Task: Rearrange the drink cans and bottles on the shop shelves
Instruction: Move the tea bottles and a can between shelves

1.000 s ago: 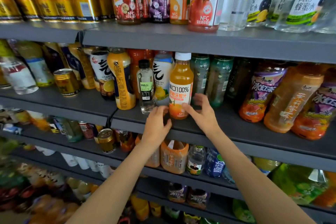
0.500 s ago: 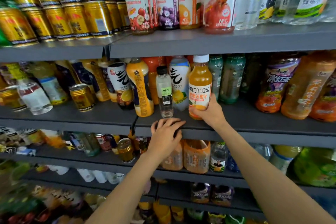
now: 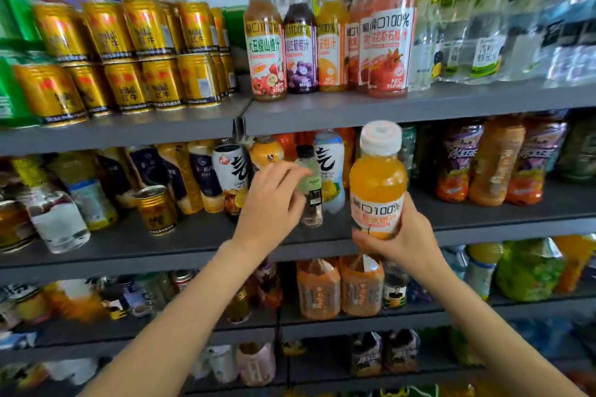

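Observation:
My right hand (image 3: 404, 237) grips the lower part of an orange juice bottle (image 3: 378, 180) with a white cap, held clear of the middle shelf (image 3: 200, 235) and tilted toward me. My left hand (image 3: 274, 203) reaches to a small clear water bottle (image 3: 312, 193) with a black cap that stands upright at the shelf's front. Its fingers touch the bottle's left side; whether they curl round it is unclear. On the shelf above stands a row of matching juice bottles (image 3: 322, 39).
Gold cans (image 3: 129, 55) are stacked on the upper shelf, left. One gold can (image 3: 157, 209) stands loose on the middle shelf among mixed bottles. Orange and purple tea bottles (image 3: 490, 161) lean at the right. Lower shelves hold more bottles.
My right hand has lifted the orange juice bottle off the middle shelf toward me. My left hand rose from the shelf edge to the small clear bottle. The view tilted upward.

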